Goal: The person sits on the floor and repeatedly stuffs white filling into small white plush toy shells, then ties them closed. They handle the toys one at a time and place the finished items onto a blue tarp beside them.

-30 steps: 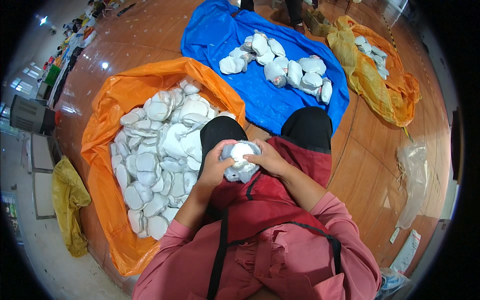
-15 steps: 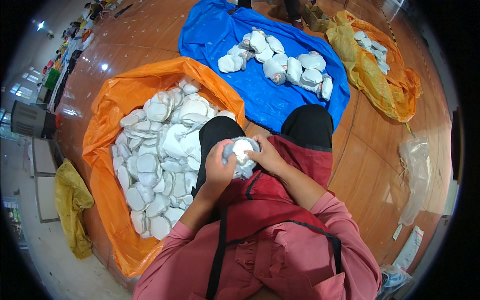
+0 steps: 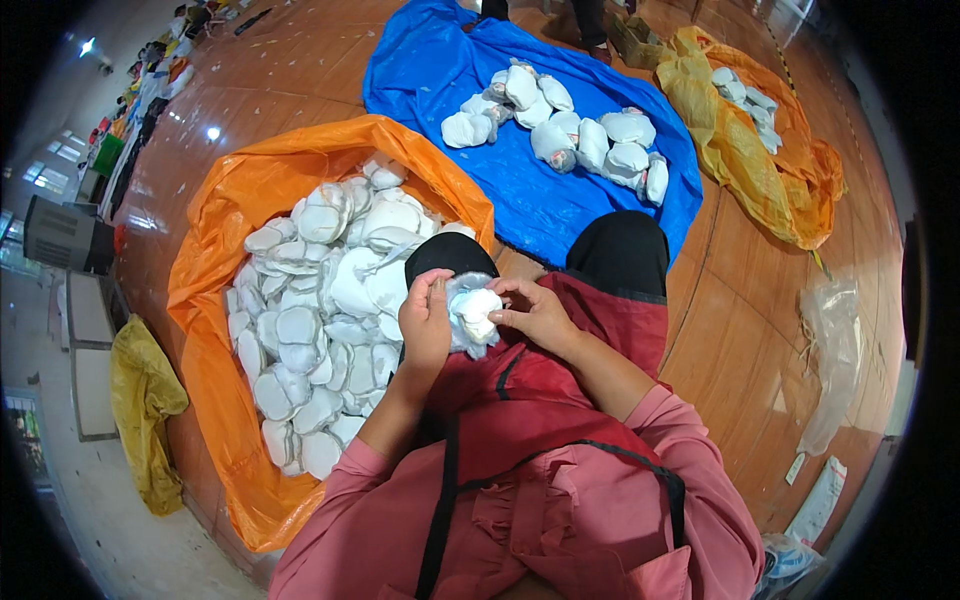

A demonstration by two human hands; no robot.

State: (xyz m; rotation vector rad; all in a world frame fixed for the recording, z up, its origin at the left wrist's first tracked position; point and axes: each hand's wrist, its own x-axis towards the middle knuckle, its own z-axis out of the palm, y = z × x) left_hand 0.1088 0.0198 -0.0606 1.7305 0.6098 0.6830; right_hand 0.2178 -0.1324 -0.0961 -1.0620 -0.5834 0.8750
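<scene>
Over my lap, between my two hands, is a small soft white padded piece with a pale grey, fluffy-looking edge. My left hand pinches the grey edge of this piece on its left side, thumb and fingers together. From the right, my right hand grips the white middle between thumb and fingers. Whether the white part is separate stuffing or the piece's own face, I cannot tell. By my left knee, an orange sack lies opened wide around a heap of flat rounded white pads.
Ahead, a blue sheet carries several plump white bundles. A yellow-orange sack with white pieces lies far right. Clear plastic lies on the right floor, a yellow bag at left. Someone's dark-clothed legs stand beyond the sheet.
My left hand's fingers have moved up and slightly left, along the piece's edge. More of the white middle shows, tilted toward my right fingers. The heap and bundles stay put.
</scene>
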